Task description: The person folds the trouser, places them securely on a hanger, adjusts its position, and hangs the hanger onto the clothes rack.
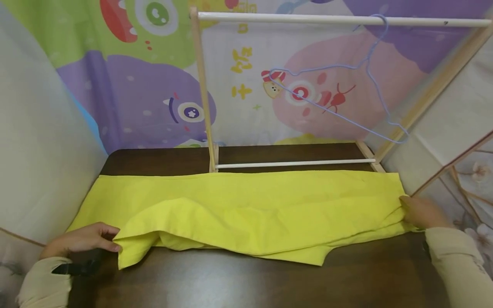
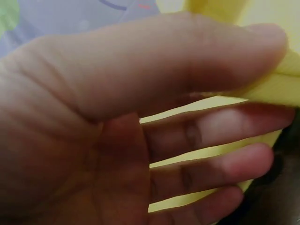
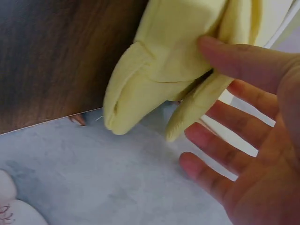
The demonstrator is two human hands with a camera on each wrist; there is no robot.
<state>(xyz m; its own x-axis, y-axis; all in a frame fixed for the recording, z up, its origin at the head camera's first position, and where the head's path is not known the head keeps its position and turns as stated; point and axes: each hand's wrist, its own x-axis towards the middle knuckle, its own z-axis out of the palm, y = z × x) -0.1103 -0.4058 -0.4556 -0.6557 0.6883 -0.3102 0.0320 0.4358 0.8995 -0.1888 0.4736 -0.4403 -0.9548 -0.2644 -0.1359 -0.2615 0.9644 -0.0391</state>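
Yellow trousers lie lengthwise across the dark table, the upper leg rumpled and partly lifted at the left. At the left, my left hand pinches the hem of that leg between thumb and fingers. The left wrist view shows the thumb over the cloth, with the other fingers spread below it. At the waist end my right hand holds the gathered edge. In the right wrist view the thumb presses on the cloth, its fingers behind, and a folded part hangs past the table edge.
Behind the trousers stands a wooden rack with a white top rail and a low white bar. A blue wire hanger hangs from the rail. The dark table has pale fabric walls at both sides and a cartoon curtain behind.
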